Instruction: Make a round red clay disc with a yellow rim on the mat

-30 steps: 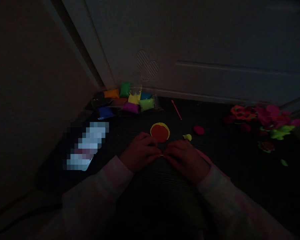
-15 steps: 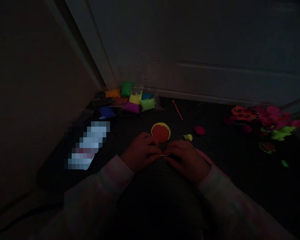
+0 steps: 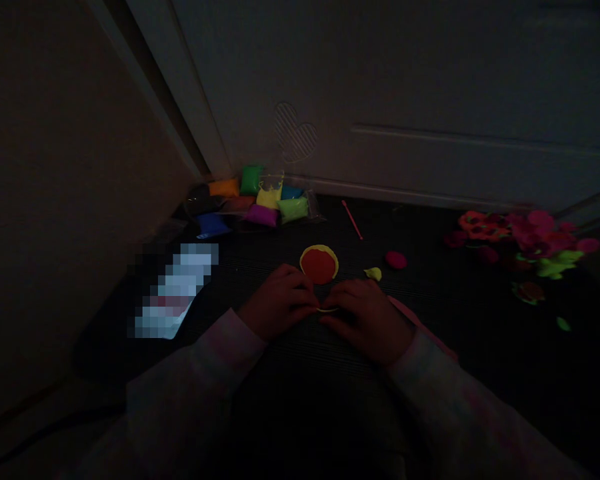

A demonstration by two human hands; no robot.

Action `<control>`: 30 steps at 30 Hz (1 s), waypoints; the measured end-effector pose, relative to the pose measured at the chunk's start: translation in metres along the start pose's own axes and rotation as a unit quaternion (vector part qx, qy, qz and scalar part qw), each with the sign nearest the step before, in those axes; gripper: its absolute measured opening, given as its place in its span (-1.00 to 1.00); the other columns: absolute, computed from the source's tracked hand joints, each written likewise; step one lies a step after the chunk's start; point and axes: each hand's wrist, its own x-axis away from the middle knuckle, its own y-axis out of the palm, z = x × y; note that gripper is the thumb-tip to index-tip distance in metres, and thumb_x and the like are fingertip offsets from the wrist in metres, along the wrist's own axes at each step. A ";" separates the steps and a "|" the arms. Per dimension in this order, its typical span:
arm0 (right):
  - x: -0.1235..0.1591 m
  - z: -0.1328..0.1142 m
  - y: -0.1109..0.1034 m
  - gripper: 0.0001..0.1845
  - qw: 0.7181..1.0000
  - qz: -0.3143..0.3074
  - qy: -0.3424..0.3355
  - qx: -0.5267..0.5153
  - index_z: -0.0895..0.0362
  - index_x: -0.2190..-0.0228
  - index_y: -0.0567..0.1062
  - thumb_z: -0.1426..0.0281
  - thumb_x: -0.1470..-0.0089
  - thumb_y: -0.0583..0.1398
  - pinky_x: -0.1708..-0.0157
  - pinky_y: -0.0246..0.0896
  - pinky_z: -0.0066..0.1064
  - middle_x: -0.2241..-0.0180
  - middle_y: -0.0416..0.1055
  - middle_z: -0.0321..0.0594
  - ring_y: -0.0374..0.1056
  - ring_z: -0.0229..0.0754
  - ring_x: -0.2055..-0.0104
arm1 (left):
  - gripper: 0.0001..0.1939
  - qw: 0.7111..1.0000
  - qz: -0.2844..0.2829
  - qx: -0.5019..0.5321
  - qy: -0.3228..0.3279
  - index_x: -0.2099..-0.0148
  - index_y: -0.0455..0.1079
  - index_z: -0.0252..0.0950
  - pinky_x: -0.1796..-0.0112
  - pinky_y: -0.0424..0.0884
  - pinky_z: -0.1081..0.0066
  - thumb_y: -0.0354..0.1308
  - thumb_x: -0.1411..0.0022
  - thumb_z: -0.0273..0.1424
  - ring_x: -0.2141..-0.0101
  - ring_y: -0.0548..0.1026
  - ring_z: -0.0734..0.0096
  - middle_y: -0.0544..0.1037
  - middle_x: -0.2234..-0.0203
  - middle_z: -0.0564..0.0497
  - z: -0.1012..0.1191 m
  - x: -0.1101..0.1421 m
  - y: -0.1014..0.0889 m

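Between my left hand (image 3: 284, 300) and my right hand (image 3: 363, 319) runs a thin yellow strip of clay (image 3: 328, 309). The fingers of both hands are closed on it, one end in each, low over the dark table. Just beyond my fingertips lies a flat red-orange clay disc (image 3: 318, 266) with a yellow clay rim (image 3: 316, 247) around the part of its edge that shows. My left fingers partly cover its near edge. A small yellow clay lump (image 3: 374, 273) and a magenta clay ball (image 3: 396, 260) rest beyond my right hand.
Several coloured clay packets (image 3: 263, 215) lie at the back left by the wall. A pink stick tool (image 3: 352, 220) is behind the disc, and a blurred-out phone-like screen (image 3: 180, 290) at left. Pink, orange and green clay pieces (image 3: 535, 233) sit at right. A pink flat tool (image 3: 425, 328) lies beside my right wrist.
The view has shifted slightly. Both hands keep hold of the yellow clay strip in nearly the same place, with a little more of it showing between them.
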 end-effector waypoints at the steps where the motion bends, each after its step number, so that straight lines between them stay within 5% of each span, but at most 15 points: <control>1: 0.000 -0.001 0.001 -0.88 1.000 0.002 0.003 0.003 0.08 0.38 0.43 0.33 0.04 0.16 0.28 -0.01 -0.28 0.32 0.39 -0.28 0.24 -0.19 0.26 | -0.91 1.000 0.002 0.000 0.000 0.37 0.44 -0.25 0.22 0.24 0.37 0.11 -0.07 -0.42 0.27 0.27 0.41 0.45 0.39 0.04 0.000 0.000 0.000; 30: 0.002 0.007 -0.005 -0.88 1.000 -0.006 -0.012 -0.028 0.13 0.38 0.45 0.46 0.05 0.15 0.24 0.16 -0.24 0.31 0.40 -0.19 0.28 -0.18 0.23 | -0.94 1.000 -0.014 0.022 -0.002 0.40 0.45 -0.27 0.20 0.23 0.36 0.15 -0.04 -0.43 0.26 0.27 0.39 0.45 0.40 0.04 -0.001 0.000 -0.003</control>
